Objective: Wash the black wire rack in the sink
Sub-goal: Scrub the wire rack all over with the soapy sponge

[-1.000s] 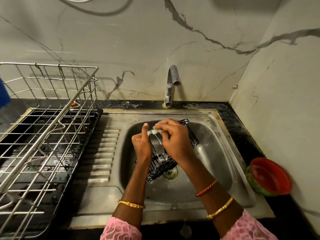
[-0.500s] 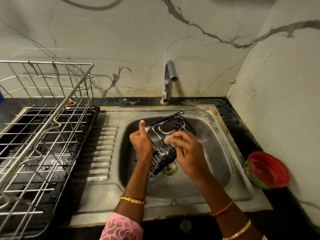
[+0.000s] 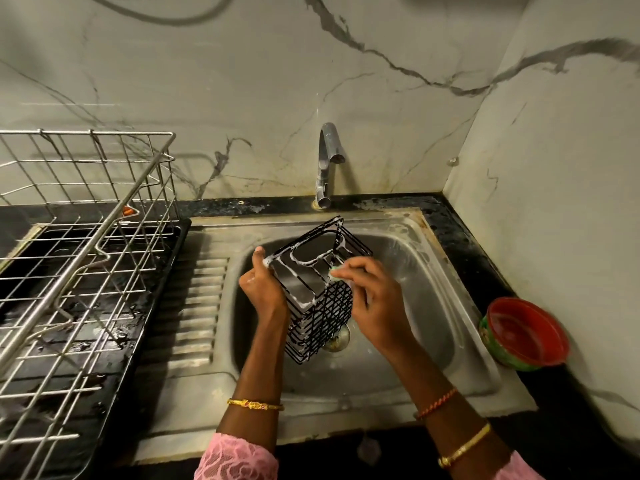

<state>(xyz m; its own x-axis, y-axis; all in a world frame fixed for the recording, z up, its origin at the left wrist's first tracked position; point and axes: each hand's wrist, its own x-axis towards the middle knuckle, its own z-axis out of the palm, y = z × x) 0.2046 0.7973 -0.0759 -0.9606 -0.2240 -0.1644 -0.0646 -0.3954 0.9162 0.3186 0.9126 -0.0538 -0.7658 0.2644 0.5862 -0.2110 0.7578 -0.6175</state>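
The black wire rack, box-shaped with soapy white foam on its top wires, is held tilted above the steel sink basin. My left hand grips its left side, thumb up along the rim. My right hand pinches a small pale green scrubber and presses it against the rack's right upper edge. Most of the scrubber is hidden under my fingers.
A tap stands behind the basin, no water visible from it. A large steel dish rack over a black tray fills the left counter. A red and green bowl sits on the right counter by the wall. The drain lies under the rack.
The rack has been turned more upright, its open top now facing me. My right hand has moved from over the rack's top to its right edge, scrubbing with the scrubber.
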